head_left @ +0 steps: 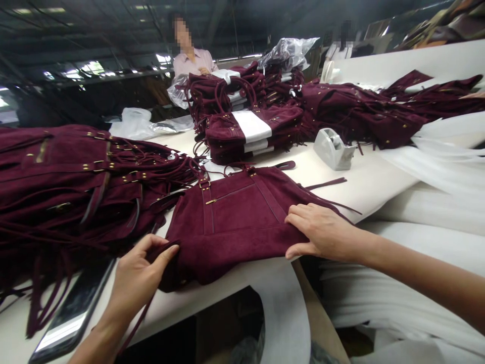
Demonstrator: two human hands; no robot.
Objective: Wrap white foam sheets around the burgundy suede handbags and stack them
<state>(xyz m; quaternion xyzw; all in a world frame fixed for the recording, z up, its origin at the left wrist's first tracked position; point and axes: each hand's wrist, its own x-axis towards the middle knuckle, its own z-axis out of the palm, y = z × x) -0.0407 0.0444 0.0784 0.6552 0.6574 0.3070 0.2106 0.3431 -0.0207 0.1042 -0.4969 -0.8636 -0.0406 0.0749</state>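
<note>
A burgundy suede handbag [235, 222] lies on the white table in front of me, near its front edge. It has a zip pocket with a brass pull, and strap tabs with brass fittings. My left hand [138, 275] pinches a dark strap at the bag's left lower corner between thumb and fingers. My right hand [320, 230] grips the bag's right side, fingers on top and thumb at the lower edge. Thin straps trail from the bag's far right side.
More burgundy bags [68, 177] are heaped at the left. Behind stand stacked bags with white paper bands [252, 126]. A tape dispenser [333, 149] sits at right, beside white foam sheets [435, 202]. A dark flat tablet-like slab [76, 313] lies at lower left. A person [193, 60] stands beyond.
</note>
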